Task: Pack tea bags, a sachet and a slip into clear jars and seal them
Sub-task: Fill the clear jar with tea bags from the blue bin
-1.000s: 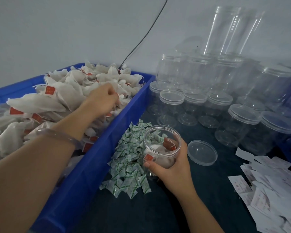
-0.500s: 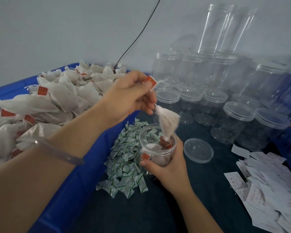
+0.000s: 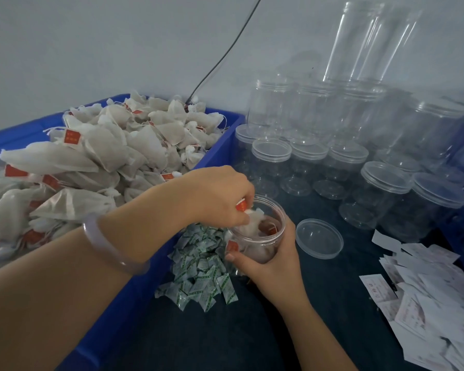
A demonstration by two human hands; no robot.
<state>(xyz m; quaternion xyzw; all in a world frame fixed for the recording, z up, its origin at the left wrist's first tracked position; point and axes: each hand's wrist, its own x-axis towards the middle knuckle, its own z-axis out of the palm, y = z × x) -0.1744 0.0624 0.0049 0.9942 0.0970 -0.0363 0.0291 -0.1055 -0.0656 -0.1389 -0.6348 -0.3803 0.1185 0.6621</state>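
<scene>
Dark tabletop, near centre: right hand grips upright open clear plastic jar; left hand, directly above its mouth, pinches white tea bag w/ red tag, prob. half inside. Next move looks straight down.

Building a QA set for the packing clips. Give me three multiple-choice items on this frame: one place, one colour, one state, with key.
1. Where is the loose lid?
A) in a crate
B) on the table, right of the held jar
C) screwed on that jar

2. What colour are the tags on the tea bags?
A) red
B) yellow
C) black

3. What state is the held jar in?
A) sealed
B) open and empty
C) open, with tea bags inside

Key:
1 B: the lid lies flat on the dark table beside the right hand, which grips the jar.
2 A: red tags show all over the heap.
3 C: the left hand pinches a tea bag at the open mouth, with others inside.
</scene>
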